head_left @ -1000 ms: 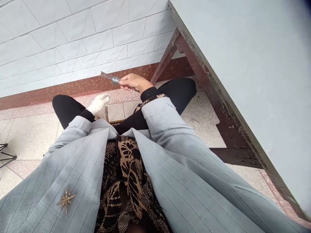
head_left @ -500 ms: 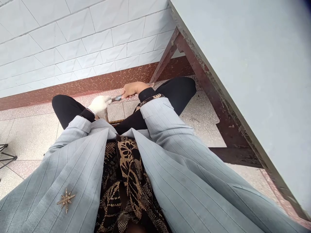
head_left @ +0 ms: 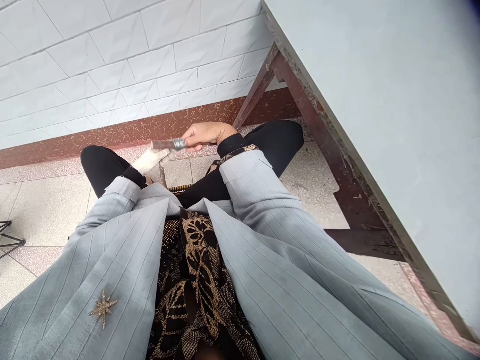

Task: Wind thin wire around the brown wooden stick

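Observation:
My right hand (head_left: 204, 135) is bare and closed around the wire-wrapped end of a short brown handle (head_left: 161, 145). The handle looks wooden, with silvery wire wound at the end by my fingers; it lies nearly level and points left. Just under it is my left hand (head_left: 150, 160) in a white glove, fingers curled and a little blurred. Whether the glove grips anything is hidden. Below the glove a thin brown curved stick (head_left: 162, 177) runs down towards a dark and yellow striped edge (head_left: 180, 189) between my legs.
A pale tabletop (head_left: 393, 100) with a worn edge and dark red wooden legs (head_left: 257, 87) stands close on the right. Ahead is a white tiled wall (head_left: 161, 30) with a brown skirting (head_left: 150, 120). Thin black metal legs (head_left: 11, 240) show at the far left.
The handle has shifted left and up, and more of its brown part shows. My right hand has moved slightly left along with it. The gloved left hand has dropped beneath the handle.

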Demonstrator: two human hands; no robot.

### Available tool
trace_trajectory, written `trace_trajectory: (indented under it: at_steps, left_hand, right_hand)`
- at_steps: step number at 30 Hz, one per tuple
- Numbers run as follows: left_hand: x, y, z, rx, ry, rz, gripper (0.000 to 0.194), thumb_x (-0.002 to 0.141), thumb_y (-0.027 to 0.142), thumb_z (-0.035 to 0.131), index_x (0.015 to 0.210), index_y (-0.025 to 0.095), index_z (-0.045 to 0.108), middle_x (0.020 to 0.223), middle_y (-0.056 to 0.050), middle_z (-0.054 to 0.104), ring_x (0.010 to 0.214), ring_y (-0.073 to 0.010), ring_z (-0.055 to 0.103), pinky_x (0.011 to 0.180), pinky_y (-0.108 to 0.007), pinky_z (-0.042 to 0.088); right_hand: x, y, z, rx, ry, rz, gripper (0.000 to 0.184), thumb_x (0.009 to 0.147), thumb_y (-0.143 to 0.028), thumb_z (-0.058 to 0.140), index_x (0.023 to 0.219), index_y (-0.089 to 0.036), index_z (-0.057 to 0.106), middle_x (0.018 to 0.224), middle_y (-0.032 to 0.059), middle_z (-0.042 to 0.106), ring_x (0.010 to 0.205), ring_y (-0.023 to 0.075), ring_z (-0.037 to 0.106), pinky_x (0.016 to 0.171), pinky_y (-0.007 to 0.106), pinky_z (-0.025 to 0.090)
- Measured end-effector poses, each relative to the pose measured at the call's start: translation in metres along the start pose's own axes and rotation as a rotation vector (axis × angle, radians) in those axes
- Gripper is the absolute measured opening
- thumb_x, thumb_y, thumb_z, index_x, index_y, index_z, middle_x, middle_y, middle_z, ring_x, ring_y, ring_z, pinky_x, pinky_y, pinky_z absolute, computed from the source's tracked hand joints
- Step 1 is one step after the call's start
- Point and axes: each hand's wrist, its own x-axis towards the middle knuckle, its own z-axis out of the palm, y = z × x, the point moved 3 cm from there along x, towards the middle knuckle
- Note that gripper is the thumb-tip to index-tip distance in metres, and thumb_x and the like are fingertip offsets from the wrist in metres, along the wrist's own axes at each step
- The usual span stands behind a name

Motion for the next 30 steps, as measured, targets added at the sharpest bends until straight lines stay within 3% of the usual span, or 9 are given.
trace_trajectory:
  at_steps: [2, 5, 9, 12, 16, 19, 24, 28, 30]
  left_hand:
    - [-0.004, -0.006, 0.004, -0.09, -0.038, -0.007, 0.041, 0.1, 0.056, 0.056, 0.088, 0.018, 0.064, 0.06, 0.002, 0.047, 0.053, -0.0108, 0.04, 0.056, -0.026, 0.035]
    - [-0.009, -0.011, 0.008, -0.106, -0.113, -0.014, 0.043, 0.1, 0.058, 0.055, 0.084, 0.018, 0.063, 0.055, 0.005, 0.039, 0.048, -0.0101, 0.033, 0.052, -0.026, 0.028]
    - [-0.01, -0.008, 0.007, -0.038, -0.146, -0.04, 0.04, 0.099, 0.055, 0.056, 0.083, 0.018, 0.064, 0.054, 0.006, 0.035, 0.048, -0.01, 0.028, 0.051, -0.027, 0.022]
    - [-0.01, -0.002, 0.005, 0.096, -0.118, -0.051, 0.033, 0.099, 0.045, 0.054, 0.083, 0.018, 0.064, 0.055, 0.005, 0.038, 0.05, -0.0106, 0.031, 0.053, -0.027, 0.025]
    - [-0.007, 0.006, -0.002, 0.4, -0.004, 0.029, 0.022, 0.093, 0.031, 0.052, 0.078, 0.018, 0.063, 0.069, -0.001, 0.056, 0.066, -0.0142, 0.048, 0.066, -0.029, 0.037]
    - [-0.005, 0.01, -0.007, 0.553, 0.038, 0.031, 0.021, 0.091, 0.031, 0.051, 0.08, 0.02, 0.065, 0.075, -0.002, 0.061, 0.074, -0.0179, 0.053, 0.071, -0.031, 0.038]
    - [-0.003, 0.017, -0.01, 0.609, 0.057, 0.02, 0.018, 0.09, 0.03, 0.054, 0.077, 0.021, 0.064, 0.075, -0.002, 0.061, 0.075, -0.0188, 0.053, 0.072, -0.031, 0.036]
    - [0.0, 0.02, -0.012, 0.59, 0.093, 0.039, 0.019, 0.091, 0.029, 0.053, 0.079, 0.02, 0.065, 0.073, -0.001, 0.06, 0.071, -0.017, 0.05, 0.072, -0.031, 0.037]
    - [0.002, 0.02, -0.013, 0.555, 0.107, 0.047, 0.018, 0.091, 0.028, 0.053, 0.081, 0.019, 0.066, 0.073, -0.001, 0.06, 0.071, -0.0165, 0.051, 0.073, -0.031, 0.039]
  right_hand:
    - [-0.001, -0.001, -0.006, 0.084, 0.201, -0.093, 0.051, 0.097, -0.065, 0.064, 0.097, -0.015, 0.069, 0.069, 0.0005, 0.063, 0.056, 0.0094, 0.048, 0.058, 0.025, 0.037]
    - [0.006, 0.005, -0.012, 0.123, 0.417, -0.102, 0.05, 0.099, -0.067, 0.06, 0.094, -0.017, 0.064, 0.063, 0.0002, 0.06, 0.054, 0.0105, 0.044, 0.056, 0.026, 0.036]
    - [0.02, 0.017, -0.013, 0.032, 0.512, 0.043, 0.041, 0.103, -0.056, 0.059, 0.091, -0.016, 0.065, 0.067, 0.0036, 0.063, 0.06, 0.0127, 0.05, 0.062, 0.027, 0.041]
    - [0.026, 0.021, -0.012, -0.159, 0.525, 0.217, 0.032, 0.103, -0.044, 0.062, 0.096, -0.014, 0.069, 0.079, 0.0086, 0.067, 0.072, 0.0167, 0.058, 0.069, 0.029, 0.044]
    - [0.027, 0.017, -0.008, -0.492, 0.405, 0.333, 0.027, 0.1, -0.034, 0.065, 0.102, -0.009, 0.076, 0.088, 0.0128, 0.069, 0.081, 0.0213, 0.061, 0.074, 0.035, 0.045]
    - [0.028, 0.019, 0.0, -0.586, 0.191, 0.397, 0.026, 0.098, -0.033, 0.068, 0.093, -0.01, 0.077, 0.082, 0.0097, 0.068, 0.073, 0.0177, 0.058, 0.07, 0.033, 0.043]
    - [0.03, 0.032, 0.015, -0.429, -0.176, 0.459, 0.034, 0.094, -0.042, 0.075, 0.081, -0.011, 0.074, 0.068, 0.0004, 0.062, 0.059, 0.0103, 0.05, 0.066, 0.027, 0.04]
    - [0.028, 0.026, 0.024, -0.316, -0.287, 0.376, 0.035, 0.092, -0.043, 0.079, 0.083, -0.01, 0.074, 0.066, -0.0012, 0.061, 0.06, 0.0091, 0.05, 0.066, 0.025, 0.038]
    - [0.024, 0.019, 0.025, -0.27, -0.27, 0.288, 0.034, 0.088, -0.042, 0.083, 0.082, -0.009, 0.075, 0.067, -0.0004, 0.063, 0.062, 0.0094, 0.052, 0.067, 0.025, 0.038]
